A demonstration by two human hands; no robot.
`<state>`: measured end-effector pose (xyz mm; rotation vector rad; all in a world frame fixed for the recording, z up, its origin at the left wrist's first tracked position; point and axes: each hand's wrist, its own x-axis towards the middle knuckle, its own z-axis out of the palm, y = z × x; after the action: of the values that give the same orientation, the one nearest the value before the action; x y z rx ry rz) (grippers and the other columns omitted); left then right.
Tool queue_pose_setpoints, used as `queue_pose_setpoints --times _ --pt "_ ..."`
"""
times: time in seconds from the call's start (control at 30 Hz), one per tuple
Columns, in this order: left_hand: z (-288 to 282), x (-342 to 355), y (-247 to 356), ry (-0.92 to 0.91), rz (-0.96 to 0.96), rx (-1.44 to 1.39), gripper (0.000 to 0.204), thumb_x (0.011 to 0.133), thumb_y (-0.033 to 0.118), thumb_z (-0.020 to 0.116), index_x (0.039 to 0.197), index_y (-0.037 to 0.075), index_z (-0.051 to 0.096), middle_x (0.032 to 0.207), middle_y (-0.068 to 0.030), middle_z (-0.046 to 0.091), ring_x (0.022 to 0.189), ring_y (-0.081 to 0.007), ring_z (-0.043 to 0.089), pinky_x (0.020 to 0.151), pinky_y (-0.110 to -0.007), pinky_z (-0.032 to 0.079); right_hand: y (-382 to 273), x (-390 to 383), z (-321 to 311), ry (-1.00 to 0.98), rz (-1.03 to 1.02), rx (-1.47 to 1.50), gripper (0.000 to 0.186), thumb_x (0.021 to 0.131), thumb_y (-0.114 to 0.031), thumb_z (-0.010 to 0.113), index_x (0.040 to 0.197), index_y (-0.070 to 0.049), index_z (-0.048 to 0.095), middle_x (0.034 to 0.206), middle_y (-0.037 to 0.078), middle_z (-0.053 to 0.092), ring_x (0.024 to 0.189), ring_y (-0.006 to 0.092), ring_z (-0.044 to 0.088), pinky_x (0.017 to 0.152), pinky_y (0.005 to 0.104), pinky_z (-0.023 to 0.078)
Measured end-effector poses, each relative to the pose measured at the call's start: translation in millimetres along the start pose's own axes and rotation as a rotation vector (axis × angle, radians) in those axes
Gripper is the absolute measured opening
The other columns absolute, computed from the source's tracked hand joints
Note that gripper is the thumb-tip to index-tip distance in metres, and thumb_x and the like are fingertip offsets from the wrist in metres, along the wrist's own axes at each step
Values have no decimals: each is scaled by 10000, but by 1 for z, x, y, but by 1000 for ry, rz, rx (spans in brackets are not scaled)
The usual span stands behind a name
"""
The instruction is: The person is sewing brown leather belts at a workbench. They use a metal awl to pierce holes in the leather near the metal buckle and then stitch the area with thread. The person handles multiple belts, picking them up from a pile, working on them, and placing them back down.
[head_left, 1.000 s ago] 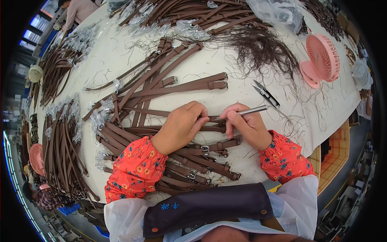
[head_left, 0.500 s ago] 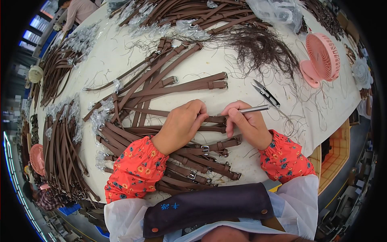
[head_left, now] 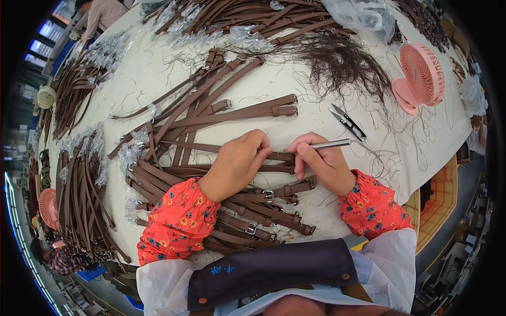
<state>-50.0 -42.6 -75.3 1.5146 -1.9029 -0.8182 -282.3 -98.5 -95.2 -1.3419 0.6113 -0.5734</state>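
Observation:
My left hand point(head_left: 237, 164) is closed on a thin brown leather strap point(head_left: 280, 156), its fingertips pinched near the buckle end. Close by on the right, my right hand point(head_left: 322, 164) grips a slim silver pen-like metal tool point(head_left: 333, 143) between thumb and fingers. The tool's thin tip points left at the strap, and its thicker end sticks out to the right. The right fingers hide part of the strap's end. Under and around both hands lie more brown straps with silver buckles point(head_left: 269, 196). Black-handled thread snips point(head_left: 348, 122) rest on the white table point(head_left: 321, 218) beyond my right hand.
A tangle of dark threads point(head_left: 342, 60) lies at the far middle, beside a pink fan point(head_left: 419, 79). Bundles of straps in clear plastic point(head_left: 81, 195) cover the left side, with more at the back. A yellowish bin point(head_left: 443, 203) stands past the table's right edge. Another person point(head_left: 103, 16) is at the far left.
The metal tool has tilted slightly, its thick end a little lower, as the right fingers shifted. My left hand and the strap stay nearly still.

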Motion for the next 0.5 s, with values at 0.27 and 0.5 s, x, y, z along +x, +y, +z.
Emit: queue_pose_setpoints --times 0.27,0.5 --pt "-3 0 -3 86 16 1 169 902 73 717 1027 30 611 871 -113 647 799 -286 630 712 -375 505 1 0 0 41 -63 20 280 1102 -249 456 1134 -2 584 768 35 620 670 85 599 633 242 504" --pt "-9 1 -4 -4 204 238 204 793 70 792 926 59 637 897 -59 644 888 -265 605 767 -388 496 2 0 1 108 -109 30 299 1106 -274 450 1154 -6 573 809 43 630 697 86 601 666 243 496"
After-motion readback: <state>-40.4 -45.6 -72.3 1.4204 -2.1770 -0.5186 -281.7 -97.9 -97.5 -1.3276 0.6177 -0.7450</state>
